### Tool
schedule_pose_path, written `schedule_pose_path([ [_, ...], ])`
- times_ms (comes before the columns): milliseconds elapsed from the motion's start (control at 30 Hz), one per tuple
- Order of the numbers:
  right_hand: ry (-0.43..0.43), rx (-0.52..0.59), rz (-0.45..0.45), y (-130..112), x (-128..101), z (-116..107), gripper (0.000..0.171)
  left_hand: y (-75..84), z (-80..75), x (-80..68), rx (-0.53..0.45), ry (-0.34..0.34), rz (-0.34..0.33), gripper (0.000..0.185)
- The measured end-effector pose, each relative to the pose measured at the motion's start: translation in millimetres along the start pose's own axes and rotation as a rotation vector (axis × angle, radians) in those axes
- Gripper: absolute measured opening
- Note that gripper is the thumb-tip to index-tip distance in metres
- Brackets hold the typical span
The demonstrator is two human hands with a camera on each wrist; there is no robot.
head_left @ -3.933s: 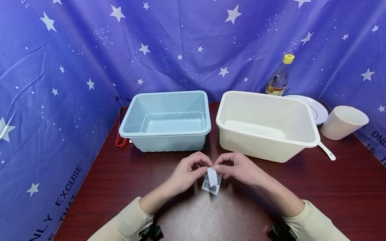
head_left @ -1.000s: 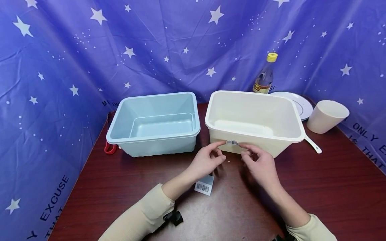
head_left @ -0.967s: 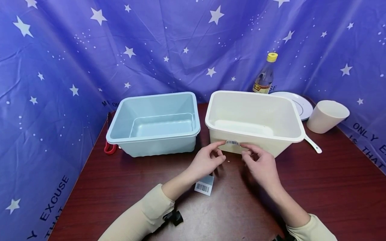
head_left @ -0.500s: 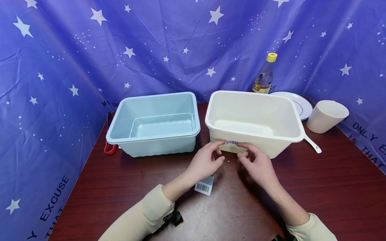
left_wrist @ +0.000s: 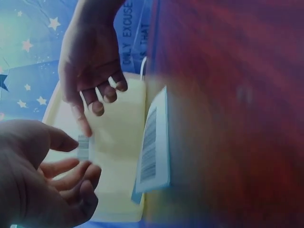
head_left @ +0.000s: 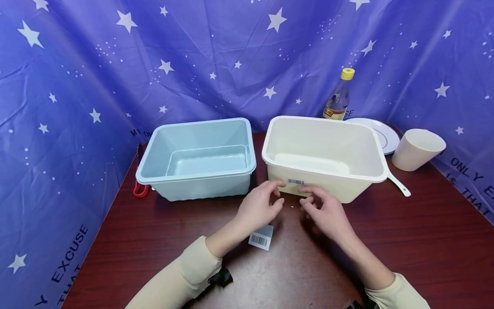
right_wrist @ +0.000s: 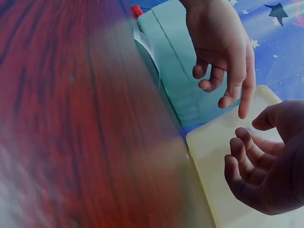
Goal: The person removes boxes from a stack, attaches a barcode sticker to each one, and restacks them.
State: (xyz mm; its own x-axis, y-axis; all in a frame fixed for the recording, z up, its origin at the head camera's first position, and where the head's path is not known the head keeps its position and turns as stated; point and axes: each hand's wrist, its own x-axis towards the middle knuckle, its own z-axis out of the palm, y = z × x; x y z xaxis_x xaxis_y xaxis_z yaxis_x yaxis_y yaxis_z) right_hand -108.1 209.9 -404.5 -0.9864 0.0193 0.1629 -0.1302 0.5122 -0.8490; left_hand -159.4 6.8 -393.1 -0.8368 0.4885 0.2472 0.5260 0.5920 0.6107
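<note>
A small barcode sticker (head_left: 295,181) lies flat on the front wall of the cream bin (head_left: 328,175). My left hand (head_left: 257,205) is just left of the sticker, fingers loosely bent and holding nothing. On the sticker's right, my right hand (head_left: 326,211) also holds nothing; its index finger is near the bin wall, and I cannot tell whether it touches. The left wrist view shows both hands around the sticker (left_wrist: 83,148) with nothing gripped. A folded barcode sheet (head_left: 261,237) lies on the table below my left hand.
Left of the cream bin stands a blue bin (head_left: 208,184). Behind and right are a yellow-capped bottle (head_left: 336,101), a plate (head_left: 380,131), a tilted cup (head_left: 417,150) and a white handle (head_left: 399,185). Something with a red loop (head_left: 140,190) pokes out at left.
Earlier, both hands pinched a small paper piece above the sheet. They then moved forward to the cream bin with the sticker between the fingertips. Now the fingertips have drawn back slightly, leaving it there.
</note>
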Motion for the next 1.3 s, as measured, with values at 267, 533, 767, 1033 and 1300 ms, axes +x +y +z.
schedule_pose_path([
  [267,-0.080,0.038,0.046,-5.6,3.1,15.9,0.017,-8.5,-10.0,-0.1,-0.114,-0.083,0.001,0.026],
  [533,-0.175,0.057,0.088,-11.9,6.3,29.8,0.019,-20.5,-21.4,-6.8,-0.178,-0.166,0.007,0.022],
  [767,-0.220,0.040,0.095,-17.6,9.3,41.0,0.018,-35.6,-27.9,-19.7,-0.167,-0.158,-0.009,0.019],
  [1033,-0.232,0.041,0.042,-27.3,15.2,53.2,0.017,-51.4,-39.8,-36.1,-0.198,-0.148,-0.020,0.016],
  [1300,-0.256,0.046,0.029,-36.4,18.7,63.9,0.015,-62.6,-48.7,-45.3,-0.215,-0.190,-0.067,0.015],
])
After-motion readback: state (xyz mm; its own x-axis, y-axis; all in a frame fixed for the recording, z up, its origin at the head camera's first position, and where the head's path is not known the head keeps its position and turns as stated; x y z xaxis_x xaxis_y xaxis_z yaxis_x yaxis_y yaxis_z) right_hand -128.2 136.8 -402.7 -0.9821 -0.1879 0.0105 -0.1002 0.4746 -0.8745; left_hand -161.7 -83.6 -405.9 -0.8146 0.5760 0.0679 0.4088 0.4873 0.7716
